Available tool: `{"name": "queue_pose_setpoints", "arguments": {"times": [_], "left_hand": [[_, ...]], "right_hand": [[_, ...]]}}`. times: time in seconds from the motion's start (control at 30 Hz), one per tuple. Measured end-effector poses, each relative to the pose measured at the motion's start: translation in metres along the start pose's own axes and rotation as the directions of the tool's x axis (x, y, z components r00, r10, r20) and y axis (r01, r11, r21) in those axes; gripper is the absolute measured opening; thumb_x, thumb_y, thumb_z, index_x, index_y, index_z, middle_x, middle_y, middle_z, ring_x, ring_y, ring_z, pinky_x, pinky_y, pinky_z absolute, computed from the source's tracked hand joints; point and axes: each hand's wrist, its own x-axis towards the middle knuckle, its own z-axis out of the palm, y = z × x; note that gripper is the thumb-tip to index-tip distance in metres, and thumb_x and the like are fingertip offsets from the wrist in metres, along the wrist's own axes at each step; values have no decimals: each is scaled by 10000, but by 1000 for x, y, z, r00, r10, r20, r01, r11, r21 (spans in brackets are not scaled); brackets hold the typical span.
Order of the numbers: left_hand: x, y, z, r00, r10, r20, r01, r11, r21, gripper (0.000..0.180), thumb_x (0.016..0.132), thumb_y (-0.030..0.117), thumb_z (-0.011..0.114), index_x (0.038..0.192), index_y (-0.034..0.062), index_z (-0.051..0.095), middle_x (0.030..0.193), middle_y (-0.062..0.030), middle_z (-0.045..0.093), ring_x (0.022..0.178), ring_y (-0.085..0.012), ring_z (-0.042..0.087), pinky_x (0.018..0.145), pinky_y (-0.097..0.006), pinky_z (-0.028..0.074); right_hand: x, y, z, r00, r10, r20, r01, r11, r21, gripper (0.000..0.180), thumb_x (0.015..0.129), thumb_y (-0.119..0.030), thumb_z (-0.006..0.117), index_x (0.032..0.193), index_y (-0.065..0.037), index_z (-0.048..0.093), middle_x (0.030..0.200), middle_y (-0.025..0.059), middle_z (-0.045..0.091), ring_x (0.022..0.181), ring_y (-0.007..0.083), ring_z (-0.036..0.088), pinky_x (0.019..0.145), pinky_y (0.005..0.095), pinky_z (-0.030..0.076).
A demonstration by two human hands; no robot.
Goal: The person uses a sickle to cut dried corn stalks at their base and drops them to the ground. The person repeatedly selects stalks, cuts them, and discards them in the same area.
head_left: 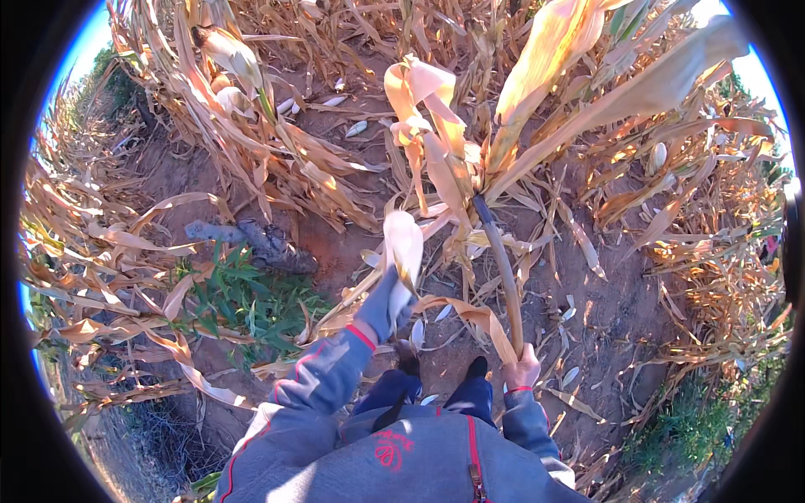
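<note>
My left hand (385,303), which looks covered by a grey glove, is closed around the lower part of a pale, husk-wrapped ear of corn (403,241). The ear points up and away from me, slightly left of centre. To the right, my bare right hand (524,370) grips the near end of a dry brown corn stalk (504,281). That stalk slants away from me, bending left, and carries long dry leaves (549,63) at its far end. A curled dry leaf (474,312) hangs between my hands. The fingertips of both hands are partly hidden.
Standing dry corn plants (470,38) rise ahead and at both sides. Left of me lie a grey log-like piece (272,246) and a green leafy weed (256,293). Several pale husked ears or husks, such as one husk (356,129), are scattered on the reddish soil (604,327).
</note>
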Motion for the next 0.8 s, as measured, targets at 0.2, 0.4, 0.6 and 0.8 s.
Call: {"name": "queue_pose_setpoints", "arguments": {"times": [0.2, 0.4, 0.6, 0.8], "left_hand": [[13, 262, 18, 219, 974, 59, -764, 134, 631, 674, 765, 411, 667, 1287, 55, 431, 1138, -77, 555, 1017, -164, 515, 840, -308, 410], [27, 145, -35, 686, 662, 302, -376, -32, 926, 820, 687, 534, 682, 1256, -15, 462, 1222, -189, 532, 1122, -279, 528, 960, -329, 379], [27, 39, -66, 796, 533, 288, -293, -78, 953, 803, 689, 454, 712, 1311, 49, 404, 1244, -197, 510, 1162, -315, 488, 962, -353, 385], [21, 11, -92, 892, 438, -109, 128, -14, 992, 821, 672, 439, 712, 1334, 81, 385, 1222, -193, 524, 1142, -326, 499, 956, -344, 389]], "right_hand": [[19, -4, -6, 999, -49, -6, 49, 998, 46, 174, 724, -154, 652, 855, -75, 569, 658, 154, 585, 606, 306, 610, 561, 361, 467], [18, 30, 2, 978, 149, 147, -161, 984, 76, 160, 738, -142, 660, 845, -66, 569, 632, 79, 572, 592, 157, 571, 573, 329, 462], [34, -16, 3, 998, -7, 57, 0, 991, 134, 199, 731, -141, 710, 763, -42, 539, 621, -10, 532, 559, 86, 467, 549, 271, 436], [91, -114, -62, 994, 25, -110, 64, 678, 733, 150, 846, -65, 619, 788, -86, 482, 575, -37, 426, 435, 30, 395, 372, 199, 298]]}}
